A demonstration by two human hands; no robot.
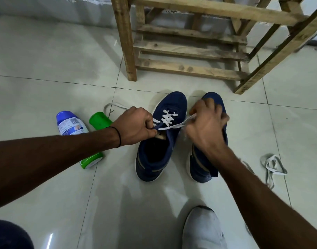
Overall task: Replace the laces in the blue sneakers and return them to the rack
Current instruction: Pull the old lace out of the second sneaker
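Head view, looking down at tiled floor [46, 51]. Two blue sneakers sit side by side, toes toward wooden rack [190, 51], which stands just beyond them.

Laced sneaker [174, 103], the one on the left, has a white lace [167, 117] crisscrossed thru its lower eyelets.

L hand [136, 125]: fingers curled tight, pinching laced sneaker's eyelet flap by the tongue. Thin black band on the wrist.

R hand [206, 126]: fingers curled, pinching free end of white lace, which runs taut to the right across the gap btwn the shoes. R hand sits over second sneaker [199, 164] and hides its midsection, so can't tell if that one is laced.

Blue-white bottle [71, 124] and green bottle [98, 121] lie on floor left of the shoes, partly under the L forearm. Grey lace [272, 164] lies loose on the right, w/ another lace loop [114, 106] just behind green bottle. White shoe [202, 229] at bottom edge.
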